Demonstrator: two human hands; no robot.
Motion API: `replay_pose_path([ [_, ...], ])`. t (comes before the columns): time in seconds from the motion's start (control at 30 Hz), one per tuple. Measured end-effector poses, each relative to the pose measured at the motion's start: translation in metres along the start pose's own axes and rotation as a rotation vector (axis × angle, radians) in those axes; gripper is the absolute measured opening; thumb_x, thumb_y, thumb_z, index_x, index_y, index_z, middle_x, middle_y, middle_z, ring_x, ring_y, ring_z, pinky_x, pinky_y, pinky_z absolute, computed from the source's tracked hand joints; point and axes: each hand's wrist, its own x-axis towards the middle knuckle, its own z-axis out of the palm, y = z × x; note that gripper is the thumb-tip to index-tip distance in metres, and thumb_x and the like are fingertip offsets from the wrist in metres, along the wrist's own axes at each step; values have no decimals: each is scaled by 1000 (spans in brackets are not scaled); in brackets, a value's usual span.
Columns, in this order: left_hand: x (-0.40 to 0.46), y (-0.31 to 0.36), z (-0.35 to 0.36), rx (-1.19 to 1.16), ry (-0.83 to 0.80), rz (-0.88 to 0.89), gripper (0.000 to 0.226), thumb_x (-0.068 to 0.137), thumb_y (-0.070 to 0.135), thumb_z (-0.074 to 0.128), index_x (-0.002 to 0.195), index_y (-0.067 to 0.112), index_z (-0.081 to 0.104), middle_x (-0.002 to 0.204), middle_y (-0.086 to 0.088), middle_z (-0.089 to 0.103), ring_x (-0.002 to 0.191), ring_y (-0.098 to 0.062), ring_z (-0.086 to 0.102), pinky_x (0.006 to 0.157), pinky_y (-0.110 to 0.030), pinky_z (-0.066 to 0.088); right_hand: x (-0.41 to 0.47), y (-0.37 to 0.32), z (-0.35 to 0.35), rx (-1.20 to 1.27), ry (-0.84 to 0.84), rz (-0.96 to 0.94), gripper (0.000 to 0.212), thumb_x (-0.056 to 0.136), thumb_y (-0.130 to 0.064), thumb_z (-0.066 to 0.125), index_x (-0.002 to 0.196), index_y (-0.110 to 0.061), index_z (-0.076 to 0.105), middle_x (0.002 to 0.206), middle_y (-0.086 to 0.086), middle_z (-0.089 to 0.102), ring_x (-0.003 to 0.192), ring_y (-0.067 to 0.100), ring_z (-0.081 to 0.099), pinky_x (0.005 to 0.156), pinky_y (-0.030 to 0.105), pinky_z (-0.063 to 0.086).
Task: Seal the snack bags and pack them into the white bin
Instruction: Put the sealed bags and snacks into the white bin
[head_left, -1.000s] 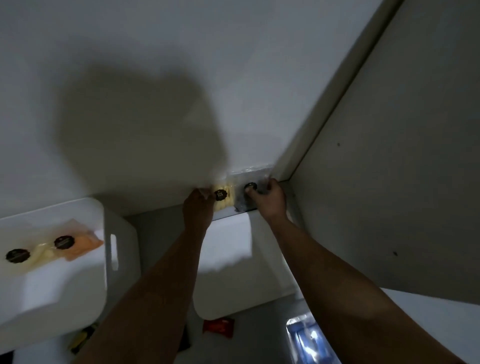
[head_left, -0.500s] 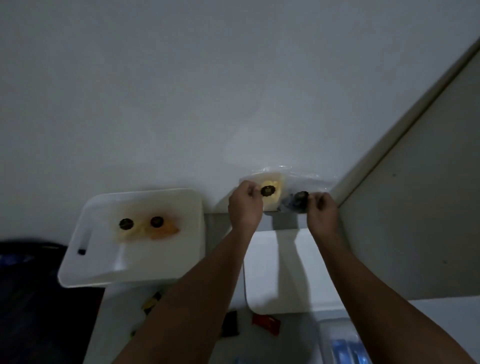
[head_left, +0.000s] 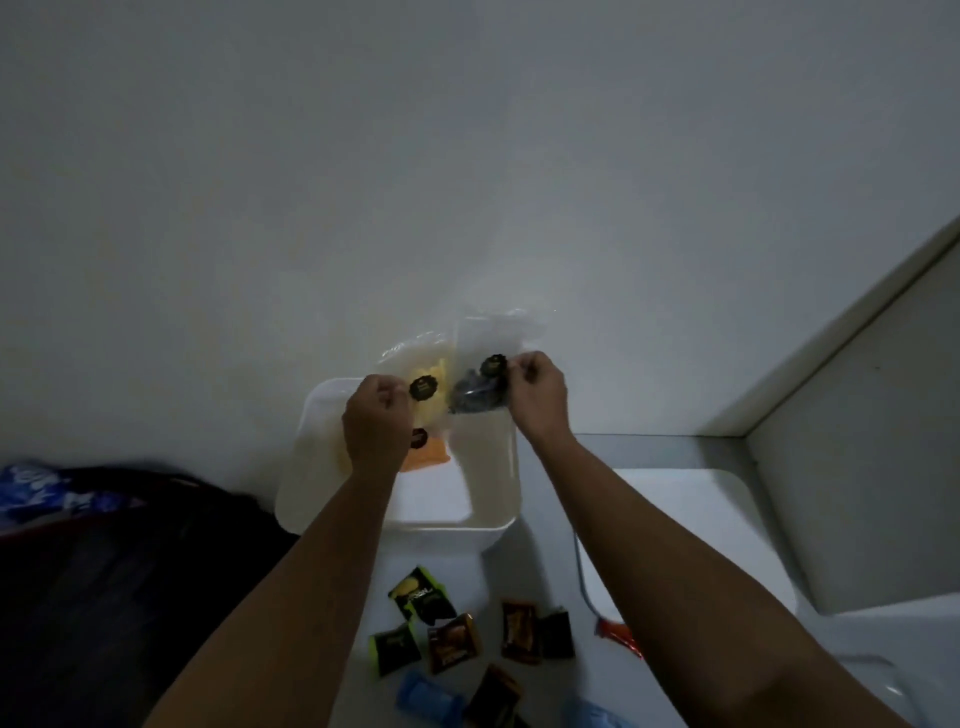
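You hold two clear, dark-stickered snack bags above the white plastic bin (head_left: 493, 499), left hand (head_left: 376, 428) clamped on the yellow-filled bag (head_left: 428, 379), right hand (head_left: 535, 397) on the dark-filled bag (head_left: 475, 392); an orange bag (head_left: 428, 457) already lies inside, and small wrapped snacks (head_left: 452, 642) wait on the bench beside it.

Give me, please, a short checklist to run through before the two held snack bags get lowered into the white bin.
1. Left hand grips the yellow snack bag: ok.
2. Right hand pinches the dark snack bag: ok.
3. Both bags hang above the white bin: ok.
4. Bag tops sealed: cannot tell.
5. Free floor inside the bin beside the orange bag: ok.
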Motion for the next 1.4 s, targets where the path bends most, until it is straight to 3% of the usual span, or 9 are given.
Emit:
replay_pose_path([
  [0.13, 12, -41, -20, 126, -70, -165, 16, 96, 17, 55, 97, 10, 69, 91, -2, 66, 84, -21, 59, 77, -30, 42, -21, 11, 49, -83, -44, 117, 13, 102, -17, 47, 94, -15, 58, 92, 2, 63, 87, 22, 60, 76, 30, 45],
  [0.27, 26, -83, -11, 104, -174, -270, 12, 93, 16, 57, 94, 11, 69, 88, -6, 69, 86, -30, 66, 78, -41, 54, -26, 36, 79, -147, -33, 259, 17, 103, -16, 44, 99, -9, 58, 94, 4, 60, 89, 23, 60, 75, 27, 40],
  [0.5, 34, -111, 16, 42, -338, -432, 27, 92, 7, 62, 117, -1, 62, 114, -18, 65, 107, -37, 63, 85, -38, 48, -19, 75, 97, -95, -136, 501, 46, 90, -16, 58, 135, -12, 47, 121, 9, 65, 103, 26, 65, 92, 42, 57],
  [0.67, 26, -107, 16, -40, -273, -513, 66, 94, 17, 66, 154, 11, 38, 148, -10, 52, 133, -33, 52, 110, -46, 45, -29, 63, 94, -106, -205, 539, 52, 97, -19, 60, 144, -12, 39, 116, 5, 57, 104, 25, 57, 95, 42, 54],
  [0.83, 11, -85, 2, -100, -207, -466, 76, 93, 13, 67, 158, 10, 28, 152, -15, 47, 139, -35, 46, 115, -45, 39, -49, 40, 84, -96, -246, 462, 61, 96, -24, 62, 151, -14, 38, 135, 11, 59, 118, 28, 59, 104, 47, 53],
  [0.93, -1, -63, -4, -127, -175, -436, 75, 91, 14, 69, 156, 13, 33, 151, -15, 48, 136, -35, 48, 114, -47, 41, -64, 23, 61, -94, -216, 337, 49, 95, -22, 64, 141, -16, 52, 134, 10, 64, 119, 27, 63, 104, 39, 52],
  [1.13, -58, -9, -10, -121, -229, -241, 42, 93, 15, 61, 134, 18, 57, 124, 4, 60, 104, -16, 59, 89, -31, 49, -92, 30, 15, 49, -2, 162, 16, 89, -25, 62, 92, -38, 70, 101, -3, 74, 99, 19, 71, 89, 50, 61],
  [1.23, -90, 5, -5, -124, -299, -184, 33, 92, 16, 59, 125, 20, 64, 121, 1, 67, 109, -18, 63, 98, -37, 53, -116, 31, -14, 107, 34, 96, 16, 87, -25, 59, 89, -37, 70, 95, -5, 75, 95, 17, 72, 86, 49, 61],
  [1.4, -160, 34, 20, -89, -415, -115, 20, 96, 17, 58, 113, 18, 67, 104, 5, 66, 93, -13, 63, 79, -27, 51, -144, 56, -87, 122, 59, 71, 20, 92, -16, 58, 92, -29, 72, 93, -4, 76, 92, 15, 72, 86, 50, 61],
])
